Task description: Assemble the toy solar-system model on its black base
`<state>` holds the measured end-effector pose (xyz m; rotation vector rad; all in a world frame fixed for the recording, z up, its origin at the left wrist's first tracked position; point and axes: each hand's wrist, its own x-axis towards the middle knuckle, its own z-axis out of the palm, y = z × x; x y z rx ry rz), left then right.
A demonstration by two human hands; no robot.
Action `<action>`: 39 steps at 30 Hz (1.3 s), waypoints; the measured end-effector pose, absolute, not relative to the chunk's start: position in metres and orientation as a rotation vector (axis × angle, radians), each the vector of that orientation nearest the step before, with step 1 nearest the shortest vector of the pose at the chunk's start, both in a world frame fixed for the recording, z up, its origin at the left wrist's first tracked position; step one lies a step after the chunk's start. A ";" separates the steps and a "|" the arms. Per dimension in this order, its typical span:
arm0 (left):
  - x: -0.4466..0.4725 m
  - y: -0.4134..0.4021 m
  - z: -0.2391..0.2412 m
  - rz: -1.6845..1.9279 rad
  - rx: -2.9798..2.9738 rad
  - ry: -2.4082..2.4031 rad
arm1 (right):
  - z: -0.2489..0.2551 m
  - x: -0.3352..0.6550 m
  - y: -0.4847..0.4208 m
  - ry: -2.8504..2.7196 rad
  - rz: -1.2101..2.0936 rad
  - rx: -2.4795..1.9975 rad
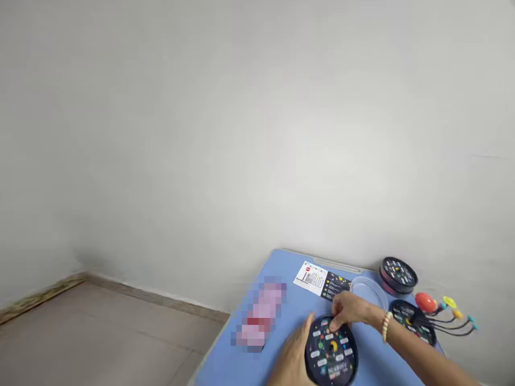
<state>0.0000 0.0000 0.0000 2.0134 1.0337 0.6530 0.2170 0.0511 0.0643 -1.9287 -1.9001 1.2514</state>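
Observation:
A round black disc with planet pictures, small white labels and a yellow crescent at its middle is at the front of the blue table. My left hand grips its left rim, with the thumb pointing up along the side. Over the disc's upper right edge is my right hand, a beaded bracelet on its wrist. Its fingers are curled and its thumb touches the printed face; whether a small piece is between them cannot be made out. Behind that hand lies a clear round plastic lid.
Right of my hands, a solar system model has balls on black arms reaching past the table edge. Stacked round black boxes stand at the back corner. A printed leaflet and a blurred pink item lie on the blue table, by the wall.

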 end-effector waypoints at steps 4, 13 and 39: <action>-0.001 -0.002 -0.003 0.711 2.014 1.012 | 0.066 0.216 0.047 -1.895 1.273 -1.943; -0.005 0.000 -0.011 0.811 1.975 0.959 | 0.075 0.210 0.040 -1.851 1.227 -1.973; -0.004 0.007 -0.035 0.875 2.093 0.967 | 0.071 0.215 0.015 -1.474 1.284 -2.176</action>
